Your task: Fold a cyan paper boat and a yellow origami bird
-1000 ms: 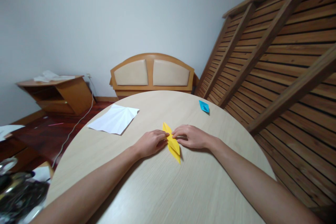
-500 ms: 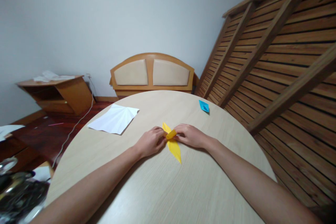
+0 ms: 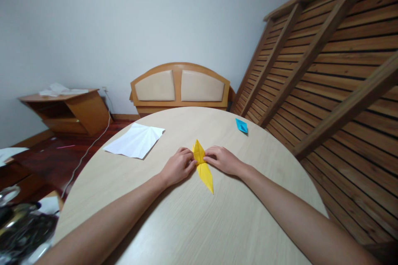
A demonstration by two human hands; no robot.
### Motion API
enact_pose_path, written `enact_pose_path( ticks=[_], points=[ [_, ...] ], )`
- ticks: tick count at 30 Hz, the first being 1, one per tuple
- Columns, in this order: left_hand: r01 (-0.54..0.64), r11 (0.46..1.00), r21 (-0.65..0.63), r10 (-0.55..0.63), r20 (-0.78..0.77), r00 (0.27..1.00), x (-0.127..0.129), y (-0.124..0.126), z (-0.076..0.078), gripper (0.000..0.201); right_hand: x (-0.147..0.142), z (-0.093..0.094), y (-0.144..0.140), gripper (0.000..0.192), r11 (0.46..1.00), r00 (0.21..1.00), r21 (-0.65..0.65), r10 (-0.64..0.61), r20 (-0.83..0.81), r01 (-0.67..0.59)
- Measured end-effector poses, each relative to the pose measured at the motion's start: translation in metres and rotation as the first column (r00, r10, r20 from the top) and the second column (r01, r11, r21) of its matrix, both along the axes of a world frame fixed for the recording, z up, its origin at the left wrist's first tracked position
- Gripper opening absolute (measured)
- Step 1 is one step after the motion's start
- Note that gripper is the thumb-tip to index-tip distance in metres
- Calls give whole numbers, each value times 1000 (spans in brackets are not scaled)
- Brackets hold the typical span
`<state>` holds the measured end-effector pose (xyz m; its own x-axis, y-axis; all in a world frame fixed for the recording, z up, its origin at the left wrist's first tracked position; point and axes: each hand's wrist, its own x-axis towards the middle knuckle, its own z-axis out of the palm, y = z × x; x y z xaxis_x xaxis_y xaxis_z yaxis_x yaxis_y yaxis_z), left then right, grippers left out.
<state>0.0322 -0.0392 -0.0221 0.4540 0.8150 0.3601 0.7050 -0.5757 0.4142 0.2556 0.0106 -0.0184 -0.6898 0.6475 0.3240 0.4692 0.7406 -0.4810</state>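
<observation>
A folded yellow paper [image 3: 202, 165], long and pointed at both ends, lies flat on the round table [image 3: 199, 223], with its upper half caught between the two sets of fingertips and its lower point reaching out below them toward the person. The left hand [image 3: 178, 167] sits just to the left of the paper, fingers curled together, their tips pressed onto the paper's left edge near its middle. The right hand [image 3: 224, 160] sits just to the right, fingers likewise drawn together, tips on the paper's right edge. Whether either hand pinches a flap or only presses it down cannot be told from this view. The two sets of fingertips almost meet across the fold, with only a narrow strip of yellow between them.

Beyond the left fingers, up and to the left on the table, lies a creased white sheet [image 3: 135, 141], well apart from the hand. Beyond the right fingers, farther up and to the right near the table's edge, rests a small blue folded paper [image 3: 241, 126], also well apart. Past the far rim of the table stands a wooden headboard [image 3: 180, 89] with two padded panels, and a slatted wooden frame [image 3: 326, 62] leans along the right side.
</observation>
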Motion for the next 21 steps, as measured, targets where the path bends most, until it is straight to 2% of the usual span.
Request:
enact_pose_path(
  ticks=[4,9,12,17,21],
  points=[
    [-13,1000,-10,13,7,1000,0,0,0,17,-2,-1,0,22,999,998,-49,-8,-70,5],
    [-84,995,-51,86,22,996,1,-1,-2,10,-4,-4,-1,46,993,992,-108,-50,-117,37],
    [-126,989,-72,128,26,991,0,-2,-2,11,-4,-7,-1,53,992,989,-119,-67,-132,52],
    [-127,990,-59,128,29,991,-1,-1,-3,12,-5,-9,-1,54,993,987,-104,-71,-142,56],
    [-106,993,-45,107,24,994,-1,0,-4,11,-6,-7,-3,39,997,992,-43,-64,-108,60]
  ],
)
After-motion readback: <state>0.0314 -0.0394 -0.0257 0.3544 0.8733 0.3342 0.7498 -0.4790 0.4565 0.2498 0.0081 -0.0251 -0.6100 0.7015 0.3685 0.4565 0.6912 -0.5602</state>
